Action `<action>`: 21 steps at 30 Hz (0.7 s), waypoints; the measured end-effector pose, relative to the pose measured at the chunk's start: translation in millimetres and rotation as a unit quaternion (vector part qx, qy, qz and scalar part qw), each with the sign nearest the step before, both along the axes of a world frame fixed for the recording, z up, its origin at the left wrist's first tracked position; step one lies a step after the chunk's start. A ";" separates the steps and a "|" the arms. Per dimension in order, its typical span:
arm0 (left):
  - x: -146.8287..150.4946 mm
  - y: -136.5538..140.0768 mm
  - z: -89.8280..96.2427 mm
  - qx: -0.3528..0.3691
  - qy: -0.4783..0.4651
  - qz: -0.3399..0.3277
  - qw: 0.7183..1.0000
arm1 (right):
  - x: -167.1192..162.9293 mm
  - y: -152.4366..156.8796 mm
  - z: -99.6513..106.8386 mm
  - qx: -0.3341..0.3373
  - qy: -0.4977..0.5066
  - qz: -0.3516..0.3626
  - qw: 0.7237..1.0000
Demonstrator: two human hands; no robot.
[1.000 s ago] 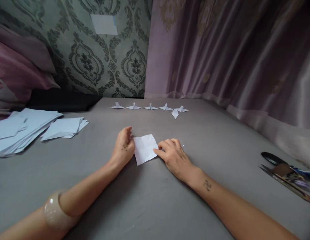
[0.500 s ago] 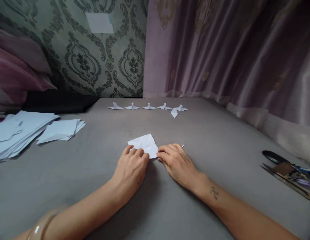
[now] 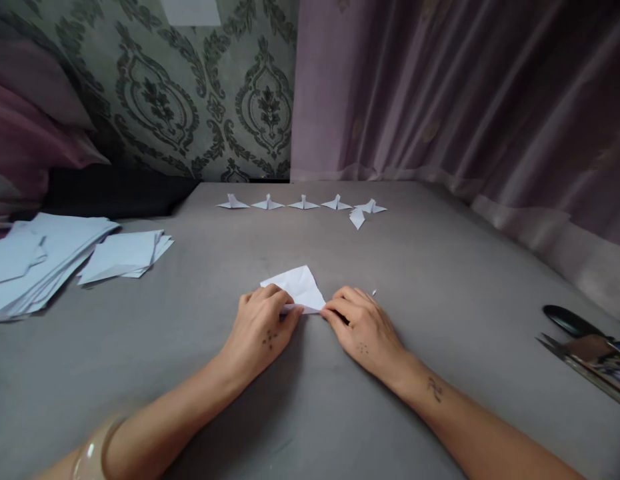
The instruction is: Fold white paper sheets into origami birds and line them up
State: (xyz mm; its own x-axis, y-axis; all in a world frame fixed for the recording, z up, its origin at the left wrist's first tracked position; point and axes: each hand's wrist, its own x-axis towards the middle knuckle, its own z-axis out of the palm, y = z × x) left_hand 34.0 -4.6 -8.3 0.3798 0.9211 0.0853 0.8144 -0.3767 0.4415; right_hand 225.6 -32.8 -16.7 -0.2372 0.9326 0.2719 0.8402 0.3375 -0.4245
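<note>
A small white sheet of paper (image 3: 303, 285) with crease lines lies on the grey surface in front of me, its near edge turned up in a narrow fold. My left hand (image 3: 267, 320) is closed on that near edge, thumb below and fingers over the paper, covering its left part. At the paper's right corner, my right hand (image 3: 363, 323) pinches the tip between thumb and fingers. Farther back stand several folded paper cranes (image 3: 303, 203) in a row. A small folded paper kite shape (image 3: 357, 219) lies by the rightmost one.
At the left are a stack of large paper sheets (image 3: 65, 257) and a pile of smaller paper pieces (image 3: 123, 257). Scissors (image 3: 573, 360) and a black-handled object (image 3: 573, 321) lie at the right edge. A tiny white scrap (image 3: 374, 292) sits beyond my right hand. Curtains (image 3: 390, 100) border the right side.
The paper's near edge is now lifted into a fold. My left thumb has come under that edge, and my right hand pinches the corner more tightly. The view has tilted slightly downward.
</note>
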 end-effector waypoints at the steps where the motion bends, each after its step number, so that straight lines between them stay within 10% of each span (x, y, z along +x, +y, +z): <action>1: -0.2 0.9 -0.3 -0.005 -0.003 0.001 1.000 | -0.4 0.9 0.0 -0.004 0.007 -0.004 1.000; 21: 3.3 9.3 -2.8 -0.026 -0.023 0.030 0.999 | -7.5 8.9 0.7 -0.054 -0.012 -0.052 0.997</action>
